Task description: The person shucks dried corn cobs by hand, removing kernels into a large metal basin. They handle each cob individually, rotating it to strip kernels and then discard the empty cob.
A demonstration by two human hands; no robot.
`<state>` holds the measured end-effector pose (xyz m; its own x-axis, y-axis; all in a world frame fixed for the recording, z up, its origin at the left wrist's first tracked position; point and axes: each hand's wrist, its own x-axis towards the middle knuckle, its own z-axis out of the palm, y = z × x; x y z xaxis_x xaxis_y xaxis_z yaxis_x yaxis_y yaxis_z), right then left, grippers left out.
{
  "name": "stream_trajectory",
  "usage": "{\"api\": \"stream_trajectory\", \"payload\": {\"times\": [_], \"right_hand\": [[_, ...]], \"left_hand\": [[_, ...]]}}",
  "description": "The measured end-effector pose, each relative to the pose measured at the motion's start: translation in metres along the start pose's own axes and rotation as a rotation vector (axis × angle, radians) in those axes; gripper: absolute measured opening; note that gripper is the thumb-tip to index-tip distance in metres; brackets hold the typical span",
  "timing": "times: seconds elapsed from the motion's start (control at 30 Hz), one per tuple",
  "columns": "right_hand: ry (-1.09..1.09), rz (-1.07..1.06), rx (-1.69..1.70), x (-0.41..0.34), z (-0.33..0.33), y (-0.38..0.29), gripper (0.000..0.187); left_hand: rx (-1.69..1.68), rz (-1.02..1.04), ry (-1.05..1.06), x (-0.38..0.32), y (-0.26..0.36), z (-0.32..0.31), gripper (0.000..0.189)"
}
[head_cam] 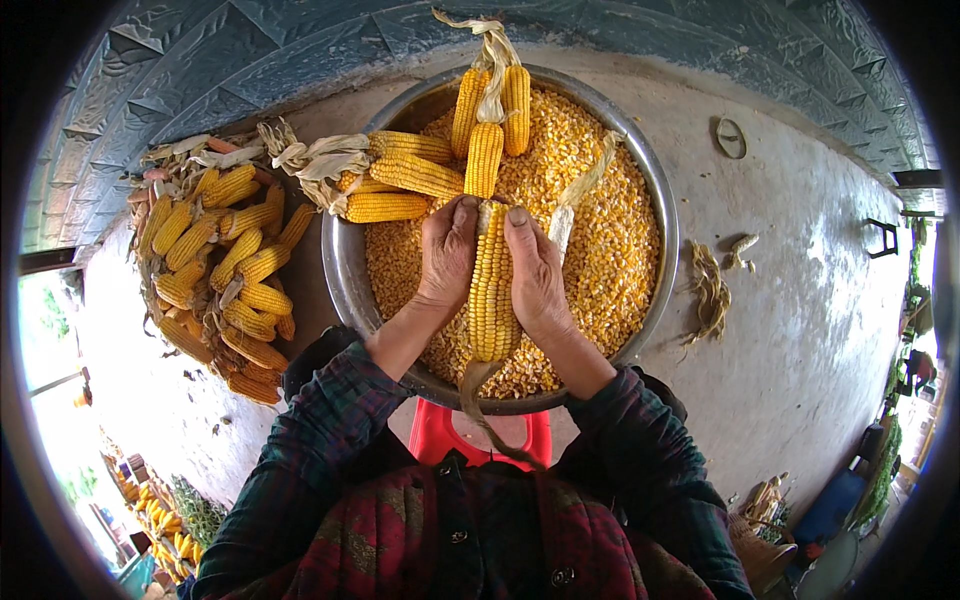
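Both hands hold one yellow ear of corn (493, 292) upright in the view over a wide metal basin (670, 247) filled with loose corn kernels (611, 277). My left hand (450, 247) grips its upper left side, and my right hand (536, 270) lies along its right side, thumb near the top. A strip of dry husk (480, 397) hangs from the ear's lower end. Beyond my hands, several ears tied by their husks (484, 161) rest on the kernels. Another husk-tied bunch (416, 174) lies across the basin's left rim. Beside my right hand is a pale cob with husk (562, 225).
A heap of corn ears (225, 262) lies on the floor left of the basin. Right of it are dry husks (709, 292) and a ring-shaped object (730, 138). A red plastic stool (431, 435) shows below the basin. A patterned blue-grey surface (315, 45) runs along the far side.
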<state>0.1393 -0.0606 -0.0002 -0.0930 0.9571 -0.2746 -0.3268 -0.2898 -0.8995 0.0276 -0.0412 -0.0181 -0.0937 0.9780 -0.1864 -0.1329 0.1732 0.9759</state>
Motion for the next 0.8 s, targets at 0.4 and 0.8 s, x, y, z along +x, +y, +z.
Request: {"api": "stream_trajectory", "payload": {"times": [0.4, 0.8], "right_hand": [[0.210, -0.368, -0.538, 0.006, -0.007, -0.002, 0.064], [-0.138, -0.212, -0.347, 0.011, -0.017, -0.023, 0.068]], "left_hand": [[-0.314, -0.200, -0.199, 0.003, 0.000, 0.007, 0.048], [-0.445, -0.354, -0.129, 0.001, 0.015, 0.004, 0.060]]}}
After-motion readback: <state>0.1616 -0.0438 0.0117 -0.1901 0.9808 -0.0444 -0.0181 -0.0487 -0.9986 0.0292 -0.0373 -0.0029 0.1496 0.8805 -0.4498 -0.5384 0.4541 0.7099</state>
